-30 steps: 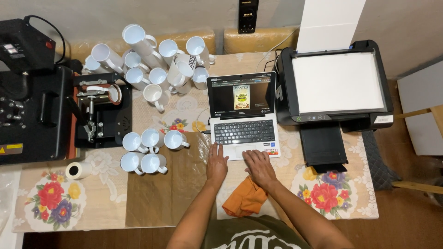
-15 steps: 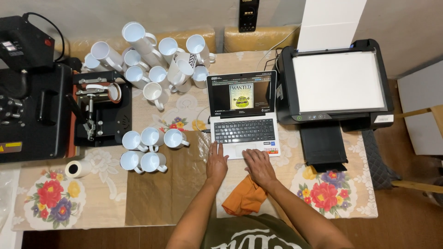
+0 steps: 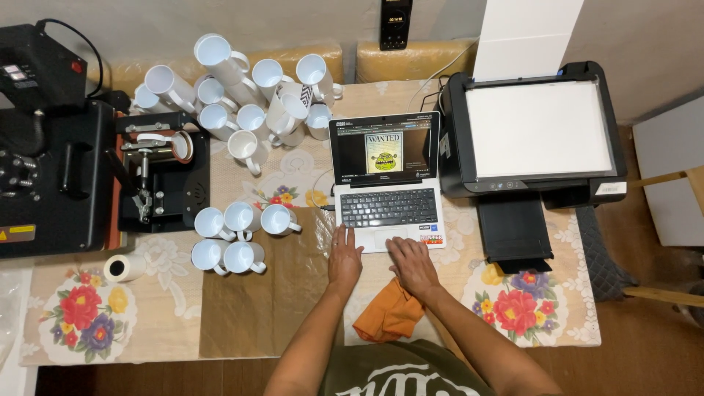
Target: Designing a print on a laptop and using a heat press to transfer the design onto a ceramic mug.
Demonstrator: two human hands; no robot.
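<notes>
Table (image 3: 293, 308), fingers (image 3: 339, 236) spread (flat), laptop (image 3: 387, 209)

White mugs (image 3: 233, 218), black printer (image 3: 535, 132), orange cloth (image 3: 389, 314) — floral cream tablecloth (image 3: 513, 308), silver laptop (image 3: 386, 183)

Even, fairly bright indoor light; soft short shadows under the mugs (image 3: 242, 220); sharp focus, slight wide-angle bending at edges.

Mugs: five near (image 3: 238, 236), left of laptop; about eleven far (image 3: 249, 88), some overlapping, count unsure. One laptop (image 3: 386, 180). One printer (image 3: 539, 139), right. Two presses (image 3: 51, 139), left. One tape roll (image 3: 125, 268). One orange cloth (image 3: 389, 314). Two hands (image 3: 345, 257).
</notes>
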